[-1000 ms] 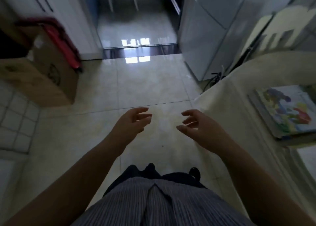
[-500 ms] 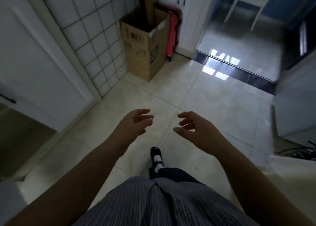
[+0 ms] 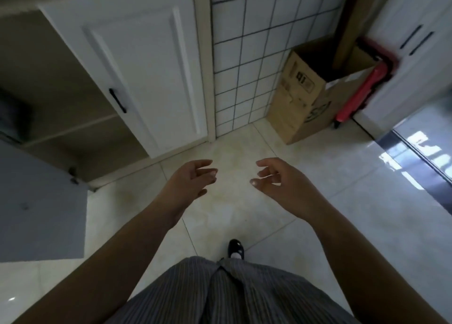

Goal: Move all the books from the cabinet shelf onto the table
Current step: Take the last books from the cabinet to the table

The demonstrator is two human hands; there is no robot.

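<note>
My left hand [image 3: 189,180] and my right hand [image 3: 281,181] hang side by side over the pale floor tiles, fingers loosely curled, holding nothing. An open cabinet [image 3: 61,118] stands at the left, its white door [image 3: 137,74] swung outward. A beige shelf board [image 3: 73,130] shows inside. A dark shape [image 3: 12,118] lies at the cabinet's far left edge; I cannot tell what it is. No book and no table are in view.
A grey panel [image 3: 41,206] juts out low at the left. A cardboard box [image 3: 313,96] stands against the tiled wall [image 3: 256,54], a red folded object [image 3: 362,91] beside it. White doors with dark handles [image 3: 415,39] are at the right. My shoe [image 3: 235,249] is on the floor.
The view has swung left, from the table with books past the box to the open cabinet. Both hands keep the same empty, loosely curled pose.
</note>
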